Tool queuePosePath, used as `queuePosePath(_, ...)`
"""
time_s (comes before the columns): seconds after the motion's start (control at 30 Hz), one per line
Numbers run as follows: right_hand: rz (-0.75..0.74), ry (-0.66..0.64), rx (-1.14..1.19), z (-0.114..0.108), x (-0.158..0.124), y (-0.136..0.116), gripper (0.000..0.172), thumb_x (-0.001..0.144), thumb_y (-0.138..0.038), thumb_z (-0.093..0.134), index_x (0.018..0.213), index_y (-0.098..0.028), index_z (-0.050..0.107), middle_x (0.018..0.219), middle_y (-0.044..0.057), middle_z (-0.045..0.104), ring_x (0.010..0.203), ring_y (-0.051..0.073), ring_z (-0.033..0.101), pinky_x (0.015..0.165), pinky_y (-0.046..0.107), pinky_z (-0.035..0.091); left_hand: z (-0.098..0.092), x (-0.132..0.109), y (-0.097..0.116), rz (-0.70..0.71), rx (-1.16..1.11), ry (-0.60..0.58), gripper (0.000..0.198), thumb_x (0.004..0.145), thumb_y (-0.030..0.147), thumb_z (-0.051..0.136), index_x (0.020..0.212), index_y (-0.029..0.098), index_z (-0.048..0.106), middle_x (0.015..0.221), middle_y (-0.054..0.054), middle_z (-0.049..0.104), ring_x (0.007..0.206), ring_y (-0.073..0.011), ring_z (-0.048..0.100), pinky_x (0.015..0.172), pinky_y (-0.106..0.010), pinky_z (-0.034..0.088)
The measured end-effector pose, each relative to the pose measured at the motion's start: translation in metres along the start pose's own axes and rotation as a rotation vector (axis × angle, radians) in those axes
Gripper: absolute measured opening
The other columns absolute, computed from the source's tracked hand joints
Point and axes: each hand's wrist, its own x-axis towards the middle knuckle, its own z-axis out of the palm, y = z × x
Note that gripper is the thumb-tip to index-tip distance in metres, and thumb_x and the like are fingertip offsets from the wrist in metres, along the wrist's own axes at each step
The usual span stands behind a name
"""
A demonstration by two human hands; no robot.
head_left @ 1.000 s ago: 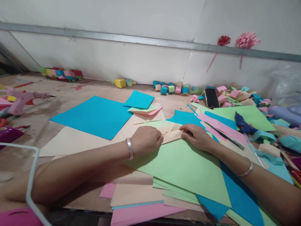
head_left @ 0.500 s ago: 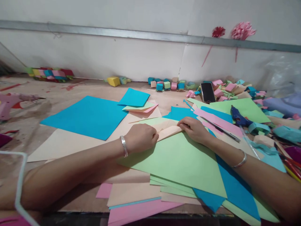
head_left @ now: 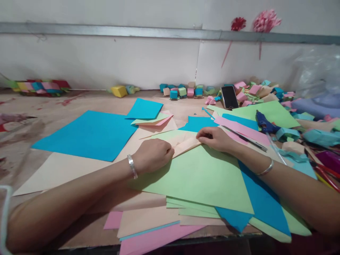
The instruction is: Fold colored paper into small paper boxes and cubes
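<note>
A folded strip of peach paper (head_left: 186, 144) stretches between my two hands, above a large light-green sheet (head_left: 204, 177). My left hand (head_left: 155, 156) is closed on the strip's left end, thumb and fingers pressed together. At its right end my right hand (head_left: 215, 140) pinches it. Under and around the green sheet lie peach, pink and blue sheets, with a blue sheet (head_left: 262, 191) showing below my right forearm. A big blue sheet (head_left: 87, 134) and a smaller blue piece (head_left: 146, 108) lie to the left and beyond my left hand.
A pen (head_left: 244, 138) and a blue glue gun (head_left: 264, 124) lie right of my right hand. Behind them are a phone (head_left: 229, 97) and a heap of small paper pieces (head_left: 255, 90). Small paper blocks (head_left: 183, 91) line the wall. Another glue gun (head_left: 13, 118) is at far left.
The view has shifted slightly, so most things appear further left. Both hands keep hold of the peach strip, in nearly the same pose over the green sheet.
</note>
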Motion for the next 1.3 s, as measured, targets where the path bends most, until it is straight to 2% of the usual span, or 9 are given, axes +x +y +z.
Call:
queuePosePath(0.2,0.009,0.009,0.000,0.007,0.004,0.002,0.012,0.072,-0.016,0.055,0.073,-0.018,0.066,0.067,-0.001,0.063,0.059,0.010,0.050,0.056,0.022,0.035,-0.003,0.003,0.002,-0.032,0.009,-0.042,0.041,0.089,0.036,0.035,0.055,0.017,0.046,0.059,-0.005,0.056,0.053,-0.0150,0.039,0.053,-0.031,0.016)
queuePosePath(0.5,0.000,0.012,-0.017,0.004,0.003,0.000,0.010,0.073,-0.016,0.056,0.074,-0.018,0.066,0.064,-0.002,0.062,0.057,0.010,0.051,0.053,0.021,0.035,-0.005,0.003,0.004,-0.016,0.024,-0.061,0.039,0.089,0.034,0.036,0.054,0.017,0.044,0.057,-0.004,0.053,0.052,-0.0145,0.036,0.053,-0.031,0.015)
queuePosePath(0.7,-0.111,0.021,-0.118,0.006,0.000,0.000,0.011,0.075,-0.014,0.054,0.073,-0.018,0.064,0.068,0.001,0.061,0.064,0.013,0.051,0.060,0.024,0.036,-0.002,0.004,-0.001,0.022,0.028,-0.039,0.042,0.089,0.040,0.037,0.054,0.017,0.046,0.058,-0.004,0.056,0.052,-0.0142,0.036,0.053,-0.031,0.017)
queuePosePath(0.87,-0.237,0.016,-0.212,0.007,0.000,0.005,0.011,0.078,-0.014,0.054,0.076,-0.018,0.065,0.073,0.005,0.063,0.074,0.018,0.052,0.070,0.030,0.038,-0.007,0.005,-0.005,0.038,-0.063,-0.114,0.040,0.087,0.040,0.039,0.055,0.017,0.048,0.055,-0.003,0.055,0.051,-0.0137,0.039,0.051,-0.030,0.019)
queuePosePath(1.0,-0.323,0.072,-0.211,0.008,-0.004,0.004,0.018,0.087,-0.018,0.049,0.093,-0.016,0.065,0.088,0.008,0.068,0.085,0.020,0.057,0.077,0.031,0.041,-0.010,0.006,-0.006,0.022,-0.119,-0.141,0.037,0.084,0.039,0.042,0.054,0.017,0.049,0.053,-0.002,0.054,0.049,-0.0130,0.039,0.050,-0.029,0.020)
queuePosePath(1.13,-0.207,0.063,-0.115,0.011,-0.009,-0.006,0.024,0.090,-0.021,0.047,0.109,-0.016,0.061,0.090,0.006,0.070,0.078,0.017,0.061,0.068,0.027,0.043,-0.009,0.005,-0.006,0.016,-0.132,-0.112,0.035,0.082,0.038,0.043,0.054,0.017,0.052,0.054,-0.003,0.056,0.049,-0.0132,0.039,0.050,-0.029,0.021)
queuePosePath(1.3,-0.164,0.017,-0.127,0.012,-0.008,-0.009,0.014,0.087,-0.021,0.054,0.094,-0.019,0.065,0.086,0.004,0.070,0.075,0.016,0.061,0.066,0.026,0.042,-0.008,0.005,-0.006,0.015,-0.118,-0.109,0.036,0.081,0.037,0.044,0.053,0.017,0.051,0.053,-0.003,0.055,0.049,-0.0132,0.039,0.050,-0.030,0.020)
